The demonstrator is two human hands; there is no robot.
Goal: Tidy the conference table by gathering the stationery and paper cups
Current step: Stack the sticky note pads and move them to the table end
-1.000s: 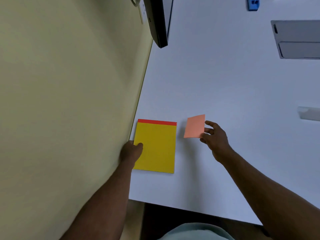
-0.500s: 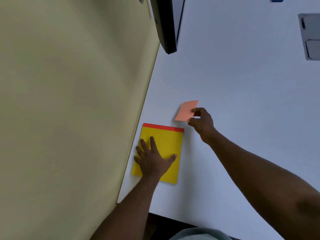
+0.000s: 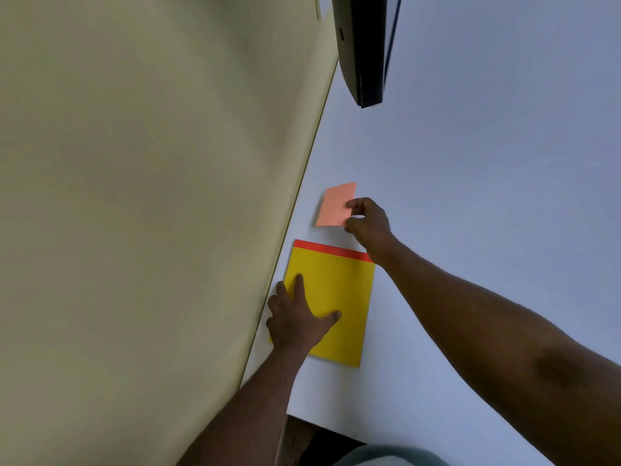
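On the white tabletop, close against the pale wall, the head view shows a yellow notepad with a red strip along its far edge, lying flat. The left hand rests on the pad's near left part, its fingers straight and spread, thumb out to the side, pressing the pad down and curling round nothing. Just beyond the pad's far edge, the right hand pinches the right edge of an orange sticky note between thumb and curled fingers; whether the note lies flat or is lifted a little I cannot tell. The right wrist crosses the pad's far right corner. A dark monitor stands farther along the wall, well apart from both. No paper cups show here. The step looks like bringing the note onto the pad so the two can be carried together. The risks, as I judge them: the thin note could buckle or slip from so narrow a pinch, the pad could skate toward the wall under a flat palm, and the note could stick askew if set down crooked.
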